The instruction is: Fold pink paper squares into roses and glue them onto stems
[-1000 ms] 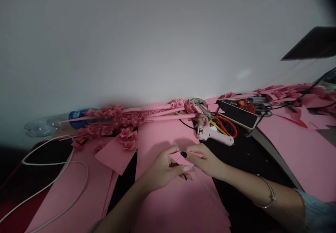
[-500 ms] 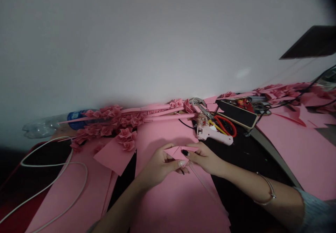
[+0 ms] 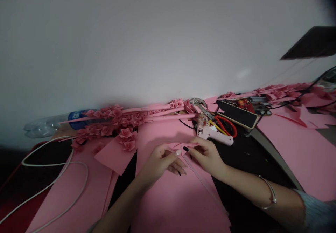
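Observation:
Between both hands is a small piece of folded pink paper point(image 3: 176, 145), tilted so that mostly its creased upper edge shows. My left hand point(image 3: 164, 159) pinches its left side with thumb and forefinger, the other fingers curled loosely below. On the right side, my right hand point(image 3: 206, 155) grips it, the dark-nailed thumb near the middle fold. Part of the paper is hidden behind the fingers. Beneath the hands lies a stack of large pink sheets point(image 3: 178, 198). Several folded pink paper flowers point(image 3: 127, 138) sit left of the hands, by a loose pink square point(image 3: 114, 157).
A pale pink glue gun point(image 3: 215, 135) and red-handled scissors point(image 3: 227, 126) lie just beyond my right hand. Behind stand a dark phone-like slab point(image 3: 237, 114) and a roll of tape point(image 3: 198, 103). At left are a plastic bottle point(image 3: 44, 126) and a white cable point(image 3: 52, 163).
The folded paper has been raised slightly and tipped, so less of its face shows. My left thumb has shifted up, and the fingers below have spread a little.

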A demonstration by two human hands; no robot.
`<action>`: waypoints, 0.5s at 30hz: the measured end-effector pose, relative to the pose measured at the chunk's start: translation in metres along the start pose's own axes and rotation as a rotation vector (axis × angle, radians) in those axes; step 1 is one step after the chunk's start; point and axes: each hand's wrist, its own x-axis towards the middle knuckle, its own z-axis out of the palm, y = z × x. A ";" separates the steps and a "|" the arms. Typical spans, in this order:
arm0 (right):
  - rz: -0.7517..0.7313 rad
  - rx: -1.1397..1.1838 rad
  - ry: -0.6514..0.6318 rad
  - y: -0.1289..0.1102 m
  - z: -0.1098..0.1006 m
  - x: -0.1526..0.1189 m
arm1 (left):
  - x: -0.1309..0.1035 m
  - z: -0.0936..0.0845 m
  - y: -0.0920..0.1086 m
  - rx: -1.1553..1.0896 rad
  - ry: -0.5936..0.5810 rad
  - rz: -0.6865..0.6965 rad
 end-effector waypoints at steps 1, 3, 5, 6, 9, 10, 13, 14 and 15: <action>-0.049 -0.023 0.017 0.000 -0.001 0.000 | -0.001 0.001 0.002 -0.056 0.025 0.005; -0.134 -0.046 0.027 -0.001 -0.002 0.001 | -0.002 0.001 0.005 -0.151 0.049 0.012; -0.190 -0.041 0.009 -0.002 -0.003 0.002 | -0.002 0.001 0.005 -0.200 0.054 0.029; -0.209 -0.031 -0.005 -0.002 -0.003 0.002 | -0.001 0.001 0.005 -0.210 0.063 0.043; -0.244 0.011 -0.047 -0.003 -0.002 0.002 | 0.000 0.000 0.002 -0.178 0.115 0.077; -0.246 0.022 -0.056 -0.003 -0.002 0.002 | 0.001 0.000 0.001 -0.156 0.129 0.086; -0.257 0.040 -0.091 -0.004 -0.002 0.002 | 0.000 0.000 0.000 -0.097 0.144 0.110; -0.260 0.044 -0.106 -0.005 -0.002 0.001 | 0.000 0.000 0.000 -0.082 0.144 0.115; -0.262 0.047 -0.120 -0.005 -0.003 0.001 | -0.001 0.000 0.001 -0.067 0.145 0.119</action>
